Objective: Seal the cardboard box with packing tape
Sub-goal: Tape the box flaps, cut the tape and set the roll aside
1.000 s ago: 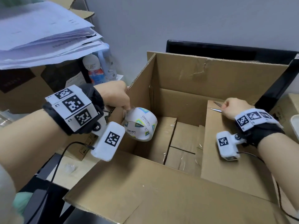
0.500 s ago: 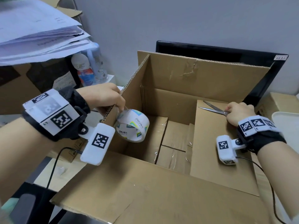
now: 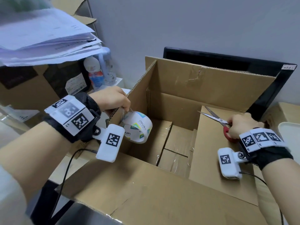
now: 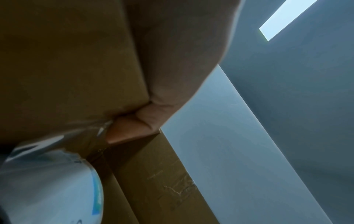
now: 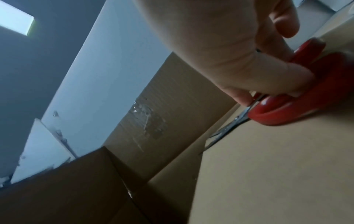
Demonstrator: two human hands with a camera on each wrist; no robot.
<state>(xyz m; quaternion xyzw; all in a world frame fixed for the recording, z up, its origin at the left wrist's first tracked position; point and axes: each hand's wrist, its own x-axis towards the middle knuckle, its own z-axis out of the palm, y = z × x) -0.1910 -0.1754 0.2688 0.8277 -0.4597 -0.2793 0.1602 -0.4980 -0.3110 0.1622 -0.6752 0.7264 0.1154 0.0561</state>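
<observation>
While the left hand (image 3: pixel 112 99) pinches clear tape pulled from the tape roll (image 3: pixel 138 127) against the cardboard box's (image 3: pixel 146 200) left flap edge, the right hand (image 3: pixel 240 125) grips red-handled scissors (image 3: pixel 217 120), blades apart, on the right flap.

The roll of packing tape (image 3: pixel 138 129) carried the brand "deli" printed on its white side. Print on the stacked papers (image 3: pixel 48 38) was too small to read.
</observation>
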